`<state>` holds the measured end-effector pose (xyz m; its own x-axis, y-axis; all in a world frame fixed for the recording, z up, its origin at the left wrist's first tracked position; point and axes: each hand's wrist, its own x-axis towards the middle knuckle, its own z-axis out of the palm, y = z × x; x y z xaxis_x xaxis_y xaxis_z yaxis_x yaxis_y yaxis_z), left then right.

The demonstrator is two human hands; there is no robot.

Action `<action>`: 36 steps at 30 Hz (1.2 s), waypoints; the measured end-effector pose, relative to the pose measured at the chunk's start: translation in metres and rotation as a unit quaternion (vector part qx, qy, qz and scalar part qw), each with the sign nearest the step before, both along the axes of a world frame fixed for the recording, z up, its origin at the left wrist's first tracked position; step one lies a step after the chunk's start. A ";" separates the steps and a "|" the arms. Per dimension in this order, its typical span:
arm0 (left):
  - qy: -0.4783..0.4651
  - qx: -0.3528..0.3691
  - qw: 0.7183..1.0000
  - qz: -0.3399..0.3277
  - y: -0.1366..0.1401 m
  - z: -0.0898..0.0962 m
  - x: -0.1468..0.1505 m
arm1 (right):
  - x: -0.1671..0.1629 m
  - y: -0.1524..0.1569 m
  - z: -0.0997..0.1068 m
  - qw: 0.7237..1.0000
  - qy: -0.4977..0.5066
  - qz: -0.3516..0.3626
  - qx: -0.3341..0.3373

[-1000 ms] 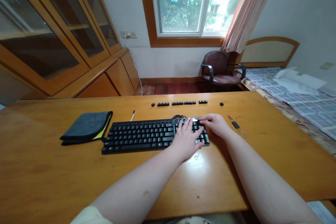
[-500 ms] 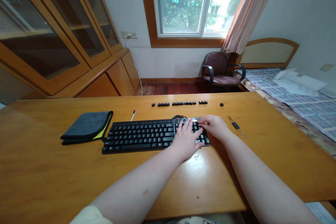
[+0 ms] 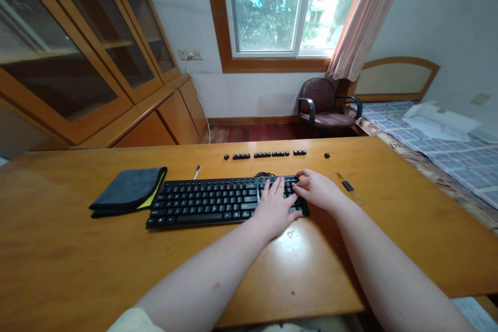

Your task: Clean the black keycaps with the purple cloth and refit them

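A black keyboard (image 3: 210, 201) lies on the wooden table in front of me. Along its top row the function keycaps look to be off. My left hand (image 3: 273, 206) rests spread and flat over the number-pad end. At the keyboard's upper right corner, my right hand (image 3: 315, 189) touches the number-pad area with curled fingertips, thumb and fingers a little apart. No held thing shows between them, though the keys beneath are partly hidden. Behind the keyboard stands a row of loose black keycaps (image 3: 262, 154) in small groups, with a single keycap (image 3: 327, 155) farther right.
A folded grey cloth (image 3: 130, 189) with a yellow underside lies left of the keyboard. A small brush (image 3: 197, 171) sits behind it. On the right is a wire keycap puller (image 3: 347, 185) with a black handle. A chair (image 3: 319, 101) stands beyond the table (image 3: 78, 259).
The fingertips of my right hand have parted and shifted slightly over the number pad. The keyboard's left end has slid a little left and nearer. My left hand stays in place.
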<state>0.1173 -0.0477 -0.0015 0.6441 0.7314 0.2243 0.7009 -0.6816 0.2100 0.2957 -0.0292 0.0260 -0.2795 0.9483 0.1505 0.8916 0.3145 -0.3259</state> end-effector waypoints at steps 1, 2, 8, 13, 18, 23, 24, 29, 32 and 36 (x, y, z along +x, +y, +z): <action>-0.002 0.002 1.000 0.002 0.000 0.000 0.000 | 0.002 0.001 -0.001 1.000 0.020 0.002 0.010; -0.006 0.004 1.000 0.003 -0.001 -0.001 0.000 | 0.005 0.003 -0.003 0.999 0.045 -0.001 0.026; -0.021 0.002 1.000 0.008 -0.001 -0.002 0.000 | 0.047 0.027 -0.030 0.957 0.116 -0.216 0.153; -0.025 -0.007 1.000 0.009 -0.001 0.000 0.000 | 0.058 0.043 -0.051 0.933 0.049 -0.324 0.145; -0.025 -0.005 1.000 0.004 -0.001 0.002 -0.001 | 0.047 0.058 -0.058 0.919 0.006 -0.377 0.113; -0.026 -0.006 1.000 0.007 -0.002 0.003 -0.002 | 0.059 0.081 -0.061 0.912 -0.044 -0.403 0.058; -0.026 -0.007 1.000 0.007 -0.002 0.003 -0.003 | 0.061 0.084 -0.061 0.911 -0.054 -0.405 0.049; -0.026 -0.010 1.000 0.005 -0.004 0.004 -0.002 | 0.065 0.083 -0.058 0.924 -0.095 -0.367 0.039; -0.032 -0.009 0.999 0.005 -0.005 0.005 -0.001 | 0.062 0.076 -0.052 0.937 -0.091 -0.331 0.056; -0.076 -0.001 0.997 -0.005 -0.004 0.010 -0.005 | 0.053 0.067 -0.040 0.951 -0.003 -0.274 0.142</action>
<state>0.1127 -0.0514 0.0082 0.6092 0.7261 0.3189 0.6545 -0.6874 0.3147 0.3487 0.0375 -0.0144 0.2443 0.8731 0.4219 0.9483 -0.1243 -0.2920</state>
